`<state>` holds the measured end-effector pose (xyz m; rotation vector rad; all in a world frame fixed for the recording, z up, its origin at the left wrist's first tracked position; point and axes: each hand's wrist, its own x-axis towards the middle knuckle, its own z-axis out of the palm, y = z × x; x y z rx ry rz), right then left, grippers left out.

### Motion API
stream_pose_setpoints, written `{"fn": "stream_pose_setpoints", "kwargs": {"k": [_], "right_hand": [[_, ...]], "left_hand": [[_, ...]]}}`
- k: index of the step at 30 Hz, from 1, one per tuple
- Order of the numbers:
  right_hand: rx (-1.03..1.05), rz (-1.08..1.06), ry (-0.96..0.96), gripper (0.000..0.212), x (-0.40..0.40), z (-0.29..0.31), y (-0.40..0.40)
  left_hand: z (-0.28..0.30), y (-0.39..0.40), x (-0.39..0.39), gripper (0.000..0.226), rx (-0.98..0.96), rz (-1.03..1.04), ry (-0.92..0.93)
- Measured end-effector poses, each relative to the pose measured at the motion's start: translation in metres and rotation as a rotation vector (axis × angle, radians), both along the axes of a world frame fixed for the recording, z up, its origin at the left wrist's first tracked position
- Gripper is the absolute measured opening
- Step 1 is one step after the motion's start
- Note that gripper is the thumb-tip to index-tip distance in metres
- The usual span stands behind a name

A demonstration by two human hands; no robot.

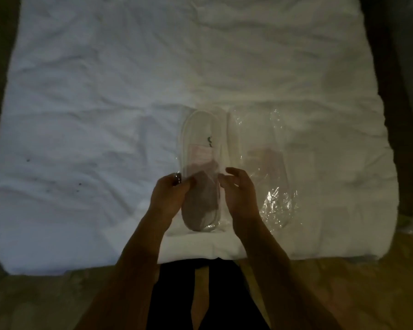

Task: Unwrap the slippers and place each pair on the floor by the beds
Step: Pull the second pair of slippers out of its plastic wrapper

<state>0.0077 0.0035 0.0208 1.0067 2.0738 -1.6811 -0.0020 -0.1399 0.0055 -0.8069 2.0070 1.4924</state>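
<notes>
Clear crinkled plastic wrap encloses the white fabric slipper pair (200,167) lying near the foot of the white rumpled bedsheet (93,103). Your left hand (171,195) pinches the wrap's edge; your right hand (239,194) hovers just beside it, fingers loosely curled, grasping nothing. A second clear-wrapped slipper pair (262,163) lies to the right. Judged step: opening the first package. Next, you need a right-hand counter-grip to tear.

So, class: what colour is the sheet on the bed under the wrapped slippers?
White and wrinkled; the sheet shows best in the head view, the only one.
</notes>
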Motion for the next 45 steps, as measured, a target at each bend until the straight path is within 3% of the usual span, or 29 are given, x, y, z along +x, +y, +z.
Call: {"fn": "stream_pose_setpoints", "kwargs": {"k": [8,16,20,25,31,34,38,40,43,45], "right_hand": [[-0.104,0.068,0.092,0.057,-0.016,0.073,-0.021],[-0.189,0.12,0.247,0.02,-0.047,0.149,-0.045],[-0.152,0.219,0.415,0.034,-0.059,0.196,-0.049],[-0.118,0.251,0.534,0.011,-0.079,0.238,-0.042],[-0.114,0.223,0.629,0.005,-0.083,0.261,-0.037],[-0.089,0.191,0.636,0.007,-0.081,0.264,-0.036],[-0.015,0.113,0.699,0.015,-0.077,0.27,-0.038],[0.1,0.089,0.762,0.015,-0.076,0.276,-0.038],[0.308,0.072,0.887,0.012,-0.073,0.292,-0.041],[0.352,0.059,0.989,0.012,-0.071,0.305,-0.046]], "left_hand": [[0.092,-0.041,-0.023,0.012,0.203,0.054,0.218],[0.166,-0.062,-0.035,0.028,0.376,0.094,0.415],[0.205,-0.071,-0.045,0.027,0.333,0.101,0.52],[0.251,-0.067,-0.062,0.025,0.274,0.085,0.688],[0.275,-0.06,-0.07,0.024,0.269,0.081,0.764],[0.278,-0.052,-0.069,0.039,0.195,0.106,0.76],[0.282,-0.03,-0.066,0.078,-0.106,0.255,0.769],[0.287,-0.016,-0.061,0.079,-0.232,0.263,0.877],[0.299,0.004,-0.05,0.071,-0.206,0.276,1.038],[0.312,0.012,-0.046,0.062,-0.431,0.244,1.13]]}}
